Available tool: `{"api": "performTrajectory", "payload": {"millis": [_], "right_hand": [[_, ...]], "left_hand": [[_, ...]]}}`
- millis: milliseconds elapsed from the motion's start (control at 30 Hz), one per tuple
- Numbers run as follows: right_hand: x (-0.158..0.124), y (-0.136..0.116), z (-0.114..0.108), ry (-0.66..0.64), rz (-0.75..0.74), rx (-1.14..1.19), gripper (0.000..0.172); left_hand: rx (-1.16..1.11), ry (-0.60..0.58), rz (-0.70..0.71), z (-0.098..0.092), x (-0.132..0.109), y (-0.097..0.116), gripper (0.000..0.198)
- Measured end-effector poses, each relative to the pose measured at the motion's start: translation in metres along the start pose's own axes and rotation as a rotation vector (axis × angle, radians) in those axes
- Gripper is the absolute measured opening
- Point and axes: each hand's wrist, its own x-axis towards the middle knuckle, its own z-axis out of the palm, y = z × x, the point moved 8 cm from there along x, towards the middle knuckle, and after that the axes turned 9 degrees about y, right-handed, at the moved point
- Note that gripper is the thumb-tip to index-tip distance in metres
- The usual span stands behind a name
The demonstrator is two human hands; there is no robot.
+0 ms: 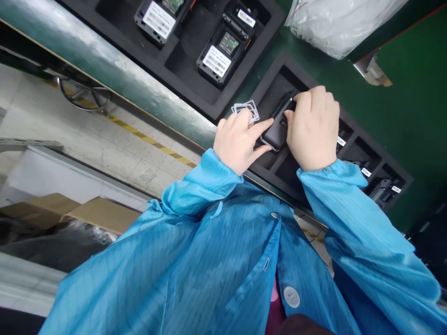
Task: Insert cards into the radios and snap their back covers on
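A black handheld device [278, 125], with its dark side up and pale lettering partly covered, lies tilted over a compartment of the near foam tray [267, 90]. My left hand [239, 139] has thumb and index finger on its lower end. Several thin white rectangular frames [248, 108] stick out from the curled fingers of that same hand. Across the device's right side and upper end, my right hand [313, 128] is closed, its thumb pressing the top face. The palm side of that hand is hidden.
Two opened devices, one of them [223, 51] with a white label and bare circuit parts, lie in the far foam tray [209, 107]. More devices [382, 190] fill compartments at right. A clear plastic bag [338, 23] rests on the green table [412, 79]. Cardboard boxes [104, 214] stand lower left.
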Motion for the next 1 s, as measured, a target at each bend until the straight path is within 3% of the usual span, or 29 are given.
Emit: {"api": "performTrajectory", "payload": {"millis": [167,433,600,700,767,867,1000], "right_hand": [[0.0,-0.008,0.003,-0.009,-0.045,-0.04,0.03],[-0.009,-0.01,0.007,-0.004,0.053,-0.04,0.034],[-0.014,-0.015,0.005,0.057,0.094,0.067,0.04],[-0.012,-0.01,0.006,0.086,0.113,0.16,0.034],[-0.012,-0.001,0.006,0.061,0.117,0.282,0.041],[-0.025,0.022,-0.017,0.118,0.123,0.514,0.058],[-0.087,0.073,-0.07,0.455,0.317,0.811,0.048]], "left_hand": [[-0.017,0.002,-0.004,0.0,-0.001,-0.001,0.062],[-0.024,0.028,-0.003,0.0,-0.001,-0.001,0.06],[-0.052,0.103,0.037,-0.011,0.0,-0.007,0.076],[-0.041,0.153,0.116,-0.024,0.005,0.0,0.071],[-0.016,0.129,0.213,-0.025,0.009,0.015,0.062],[0.064,0.06,0.249,-0.016,0.017,0.037,0.058],[0.22,-0.072,0.206,0.006,0.025,0.057,0.062]]}}
